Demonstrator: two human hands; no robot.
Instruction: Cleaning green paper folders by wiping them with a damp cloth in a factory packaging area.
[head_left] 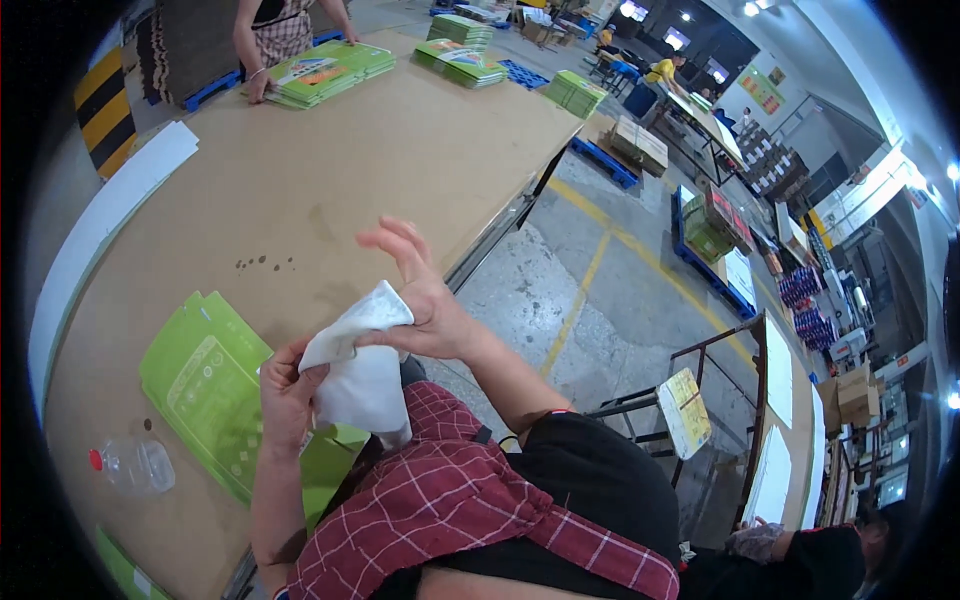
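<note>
A white cloth (362, 385) hangs in folds in front of my body, above the table's near edge. My left hand (287, 393) pinches its left side between thumb and fingers. At the cloth's upper right corner, my right hand (425, 310) grips the fabric by the thumb, while its other fingers stretch up and away. Beneath and left of the cloth lies a flat green printed carton sheet (205, 380), partly hidden by my left hand and forearm.
A clear plastic bottle with a red cap (140, 466) lies on the brown table (330, 170). Across it, another person's hands touch a stack of green cartons (330, 75). More stacks (458, 65) stand beside it. A stool (683, 413) is at my right.
</note>
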